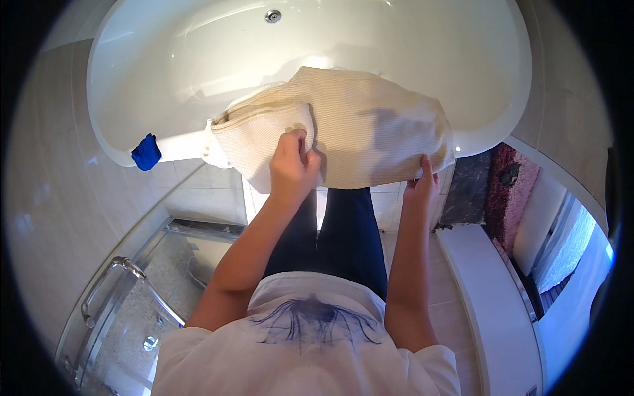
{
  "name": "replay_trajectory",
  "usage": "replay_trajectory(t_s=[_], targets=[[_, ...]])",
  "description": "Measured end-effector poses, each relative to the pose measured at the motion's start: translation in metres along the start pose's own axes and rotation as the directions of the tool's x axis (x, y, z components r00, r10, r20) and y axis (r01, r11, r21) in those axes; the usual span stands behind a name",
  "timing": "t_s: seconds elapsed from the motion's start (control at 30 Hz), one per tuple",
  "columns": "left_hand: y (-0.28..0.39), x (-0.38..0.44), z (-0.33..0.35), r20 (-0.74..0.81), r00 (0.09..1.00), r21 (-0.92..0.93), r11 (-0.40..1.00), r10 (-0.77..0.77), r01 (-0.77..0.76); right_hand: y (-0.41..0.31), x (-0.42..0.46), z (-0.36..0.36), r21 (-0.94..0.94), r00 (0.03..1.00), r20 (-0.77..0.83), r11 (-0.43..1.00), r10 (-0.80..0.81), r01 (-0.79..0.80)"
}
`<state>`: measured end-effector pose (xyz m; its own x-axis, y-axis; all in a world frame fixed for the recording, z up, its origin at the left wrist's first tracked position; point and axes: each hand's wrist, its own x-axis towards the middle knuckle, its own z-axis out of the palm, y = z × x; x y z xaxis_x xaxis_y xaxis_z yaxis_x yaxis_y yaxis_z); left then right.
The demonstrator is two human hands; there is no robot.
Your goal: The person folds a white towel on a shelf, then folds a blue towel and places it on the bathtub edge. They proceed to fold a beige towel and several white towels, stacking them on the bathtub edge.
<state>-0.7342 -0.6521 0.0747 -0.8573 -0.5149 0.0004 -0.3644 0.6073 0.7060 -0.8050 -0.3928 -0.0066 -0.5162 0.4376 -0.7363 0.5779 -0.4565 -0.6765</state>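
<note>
A beige ribbed cloth [369,119] lies draped over the near rim of a white bathtub [185,147], its left part folded over on itself. My left hand [293,166] pinches the edge of that folded part near the middle. At the lower right corner of the cloth, my right hand [423,180] grips the hem, with the thumb on top and the other fingers mostly hidden beneath. White fabric [214,148] shows under the left end of the cloth, on the rim.
A crumpled blue cloth [147,152] sits on the tub rim at the left. The tub's drain [273,16] is at the top. Below left is a glass shower enclosure with a metal handle [161,297]. A doorway with a pink and dark red rug [512,183] lies to the right.
</note>
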Motion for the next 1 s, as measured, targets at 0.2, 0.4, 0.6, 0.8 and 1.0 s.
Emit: replay_trajectory(t_s=[0.2,0.4,0.6,0.8,1.0], targets=[[0.023,0.013,0.005,0.006,0.987,0.138,0.978,0.158,-0.157,-0.004,-0.006,0.005,-0.047,0.994,-0.107,0.999,-0.024,0.019],[0.048,0.010,0.036,0.160,0.907,0.050,0.914,0.390,-0.402,0.005,0.011,-0.002,-0.128,0.944,-0.152,0.952,-0.294,0.277],[0.080,-0.006,0.127,0.413,0.779,0.023,0.849,0.473,-0.528,-0.007,0.024,-0.006,-0.435,0.817,0.012,0.733,-0.576,0.523],[0.079,-0.006,0.154,0.498,0.708,0.165,0.747,0.501,-0.644,-0.017,0.042,-0.014,-0.432,0.893,0.046,0.797,-0.448,0.422],[0.088,-0.005,0.157,0.558,0.687,0.171,0.746,0.465,-0.644,-0.036,0.046,-0.023,-0.223,0.994,0.079,0.970,-0.076,0.092]])
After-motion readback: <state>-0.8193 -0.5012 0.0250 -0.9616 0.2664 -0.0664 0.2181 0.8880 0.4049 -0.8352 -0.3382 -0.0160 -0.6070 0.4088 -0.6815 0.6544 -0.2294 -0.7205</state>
